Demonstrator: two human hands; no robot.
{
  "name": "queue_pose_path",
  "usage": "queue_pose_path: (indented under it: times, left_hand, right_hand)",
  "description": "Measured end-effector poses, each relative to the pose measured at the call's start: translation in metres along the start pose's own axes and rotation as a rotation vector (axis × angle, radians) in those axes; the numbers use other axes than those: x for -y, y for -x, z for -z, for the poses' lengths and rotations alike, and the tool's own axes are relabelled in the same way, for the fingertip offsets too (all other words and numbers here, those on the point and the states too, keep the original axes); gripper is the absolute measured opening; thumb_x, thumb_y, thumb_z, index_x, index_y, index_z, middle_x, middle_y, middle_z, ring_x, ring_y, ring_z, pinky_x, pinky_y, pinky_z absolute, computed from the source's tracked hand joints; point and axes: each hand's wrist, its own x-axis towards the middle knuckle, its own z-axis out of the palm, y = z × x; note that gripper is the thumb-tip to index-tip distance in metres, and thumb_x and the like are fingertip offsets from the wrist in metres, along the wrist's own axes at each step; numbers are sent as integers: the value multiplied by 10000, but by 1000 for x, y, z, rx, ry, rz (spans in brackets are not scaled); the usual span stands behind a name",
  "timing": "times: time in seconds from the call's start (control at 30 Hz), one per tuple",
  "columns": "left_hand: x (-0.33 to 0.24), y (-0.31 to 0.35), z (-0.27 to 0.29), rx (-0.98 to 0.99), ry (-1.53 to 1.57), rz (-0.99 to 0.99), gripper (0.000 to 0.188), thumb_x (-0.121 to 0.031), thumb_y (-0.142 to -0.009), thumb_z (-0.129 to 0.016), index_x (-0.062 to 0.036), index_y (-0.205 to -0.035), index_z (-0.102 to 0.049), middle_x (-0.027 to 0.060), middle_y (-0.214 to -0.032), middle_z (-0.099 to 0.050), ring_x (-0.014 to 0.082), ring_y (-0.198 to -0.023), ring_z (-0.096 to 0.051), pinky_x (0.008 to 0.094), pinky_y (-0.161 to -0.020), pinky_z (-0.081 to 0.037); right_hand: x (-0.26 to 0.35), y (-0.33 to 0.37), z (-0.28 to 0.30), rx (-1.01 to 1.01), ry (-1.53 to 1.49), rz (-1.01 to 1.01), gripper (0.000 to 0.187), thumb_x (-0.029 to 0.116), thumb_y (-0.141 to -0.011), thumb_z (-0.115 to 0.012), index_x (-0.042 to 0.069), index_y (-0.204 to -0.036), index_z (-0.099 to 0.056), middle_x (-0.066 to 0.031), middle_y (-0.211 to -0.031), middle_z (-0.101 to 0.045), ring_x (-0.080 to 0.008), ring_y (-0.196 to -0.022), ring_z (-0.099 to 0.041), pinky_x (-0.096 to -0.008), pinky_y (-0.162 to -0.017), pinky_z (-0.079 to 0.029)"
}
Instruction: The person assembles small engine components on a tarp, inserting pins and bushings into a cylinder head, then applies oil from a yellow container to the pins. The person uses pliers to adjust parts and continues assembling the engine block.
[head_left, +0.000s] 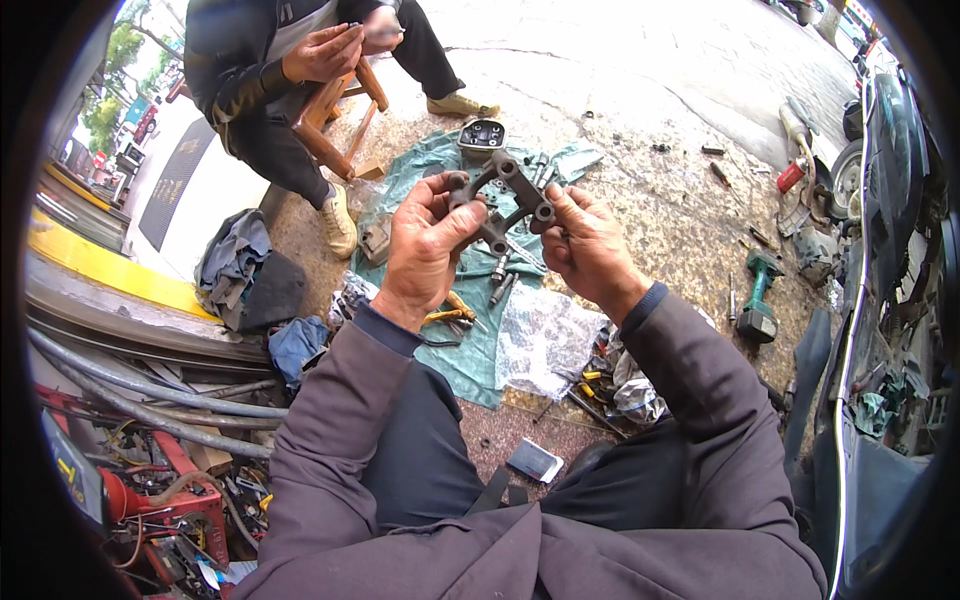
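Observation:
Up in front of me, both hands hold a dark metal bracket (518, 185) with round bored ends. My left hand (425, 235) grips its left end, thumb on top and fingers curled behind. Its right end sits pinched between the thumb and fingers of my right hand (590, 240). Below and beyond it, a green cloth (475, 345) lies on the ground with small metal parts scattered on it. A metal cover-like part (482, 135) rests at the cloth's far edge. Yellow-handled pliers (455, 308) lie under my left wrist.
Ahead on the left, a person (265, 70) sits on a wooden stool (325, 120), holding something small. A green cordless drill (760, 295) stands at the right, near a motorbike (875, 200). Clear plastic sheeting (550, 340) and a phone-like rectangle (535, 460) lie close to me.

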Motion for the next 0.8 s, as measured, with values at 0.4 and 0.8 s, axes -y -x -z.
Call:
queue_pose_path:
  times: [0.4, 0.8]
  left_hand:
    - [-3, -6, 25, -102, 196, 117, 189, -154, -956, -591, -53, -1112, -559, 55, -906, -640, 140, -780, -623, 285, -674, -528]
    - [-13, -15, 59, -201, 103, -11, 169, -126, -909, -628, -17, -1027, -574, 78, -865, -634, 166, -752, -626, 295, -678, -541]
  right_hand:
    - [-25, -5, -16, -35, 285, 62, 371, 377, -942, -653, 37, -927, -505, -9, -639, -529, -55, -444, -408, -217, -380, -329]
    - [-25, -23, 12, -46, 453, 0, 164, 214, -977, -613, 73, -917, -554, 19, -658, -495, -38, -462, -391, -198, -384, -293]
